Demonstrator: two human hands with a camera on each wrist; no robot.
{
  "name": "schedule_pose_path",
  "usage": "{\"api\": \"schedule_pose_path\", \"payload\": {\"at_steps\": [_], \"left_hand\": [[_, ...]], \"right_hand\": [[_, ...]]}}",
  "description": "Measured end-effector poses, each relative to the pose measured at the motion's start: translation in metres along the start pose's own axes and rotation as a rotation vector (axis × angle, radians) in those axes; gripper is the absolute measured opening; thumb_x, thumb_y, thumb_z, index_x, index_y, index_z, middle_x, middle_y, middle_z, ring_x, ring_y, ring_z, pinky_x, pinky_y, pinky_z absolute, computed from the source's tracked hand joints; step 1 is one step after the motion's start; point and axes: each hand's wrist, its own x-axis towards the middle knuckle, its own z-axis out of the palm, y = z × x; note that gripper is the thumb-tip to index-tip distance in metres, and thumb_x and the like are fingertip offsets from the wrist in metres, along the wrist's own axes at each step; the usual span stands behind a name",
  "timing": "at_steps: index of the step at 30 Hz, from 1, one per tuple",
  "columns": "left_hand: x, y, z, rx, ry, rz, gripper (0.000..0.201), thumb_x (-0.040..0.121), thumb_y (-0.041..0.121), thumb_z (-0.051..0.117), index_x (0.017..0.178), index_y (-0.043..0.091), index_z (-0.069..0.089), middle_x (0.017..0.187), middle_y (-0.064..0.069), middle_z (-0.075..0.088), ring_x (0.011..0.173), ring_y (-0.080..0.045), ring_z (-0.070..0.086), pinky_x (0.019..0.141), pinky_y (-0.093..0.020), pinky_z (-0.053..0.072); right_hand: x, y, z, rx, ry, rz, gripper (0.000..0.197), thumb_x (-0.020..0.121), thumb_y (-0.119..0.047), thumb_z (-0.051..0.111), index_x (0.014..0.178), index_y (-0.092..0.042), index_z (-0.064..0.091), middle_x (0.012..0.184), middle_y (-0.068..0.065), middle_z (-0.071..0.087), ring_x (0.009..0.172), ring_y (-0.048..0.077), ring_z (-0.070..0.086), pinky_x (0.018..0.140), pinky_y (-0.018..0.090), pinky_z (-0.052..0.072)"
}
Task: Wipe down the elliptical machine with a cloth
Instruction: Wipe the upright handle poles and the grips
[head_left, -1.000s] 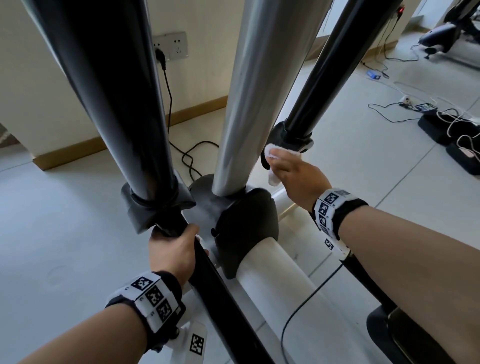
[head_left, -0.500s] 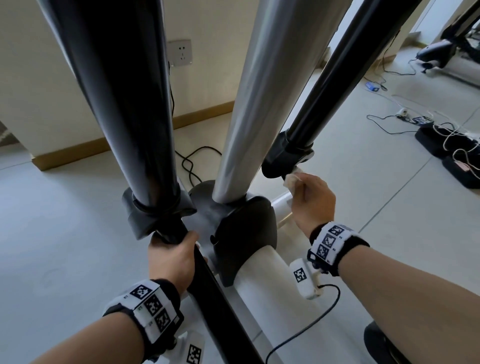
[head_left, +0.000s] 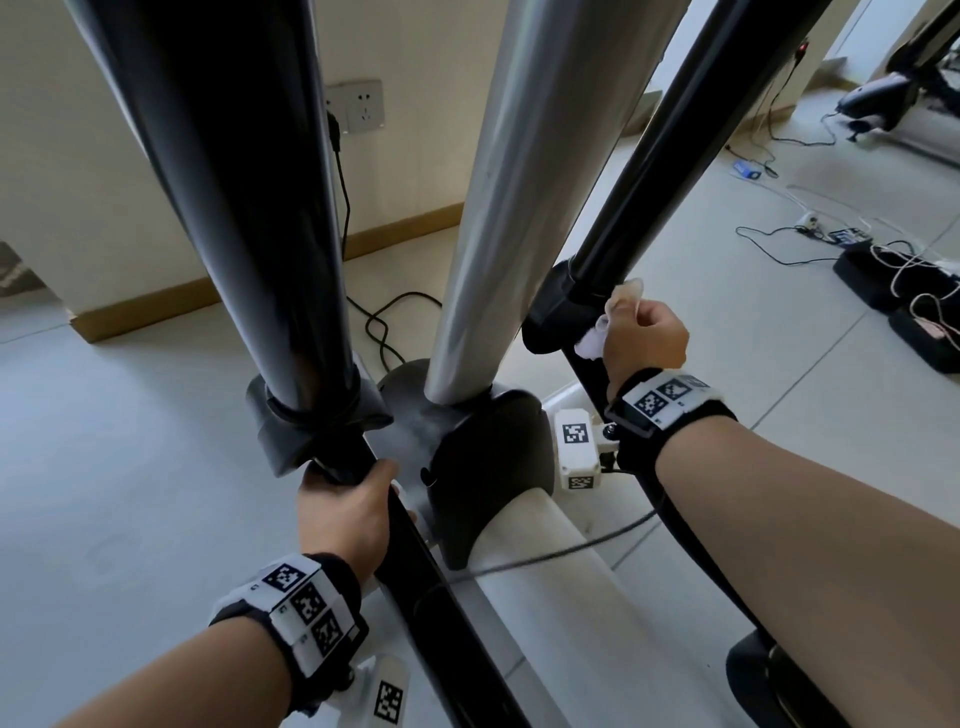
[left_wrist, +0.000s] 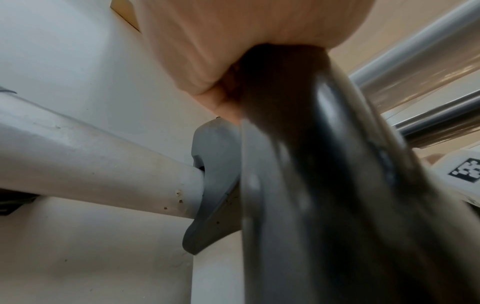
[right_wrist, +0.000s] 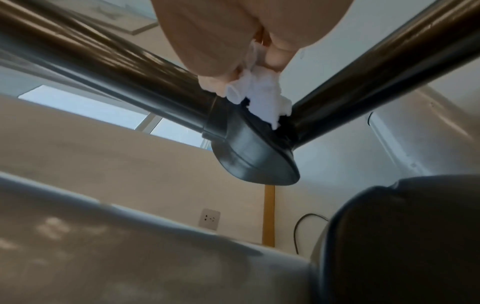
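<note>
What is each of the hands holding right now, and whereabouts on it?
The right hand pinches a bunched white cloth against the right black arm's joint. The left hand grips the left black bar just below its collar.

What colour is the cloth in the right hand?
White. The cloth, bunched in the right hand, shows best in the right wrist view.
</note>
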Motion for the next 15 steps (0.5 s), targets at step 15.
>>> {"api": "schedule_pose_path", "payload": {"at_steps": [15], "left_hand": [[-0.001, 0.029, -0.014, 0.321, -0.103, -0.160, 0.030, 0.089, 0.035, 0.076, 0.093, 0.007, 0.066, 0.076, -0.012, 0.071, 0.067, -0.030, 0.073, 0.048, -0.040, 0.059]], "right_hand": [[-0.145, -0.033, -0.044, -0.065, -0.335, -0.187, 0.016, 0.093, -0.041, 0.068, 0.083, -0.030, 0.072, 0.076, -0.018, 0.072, 0.076, -0.003, 0.067, 0.068, 0.012, 0.051]]}}
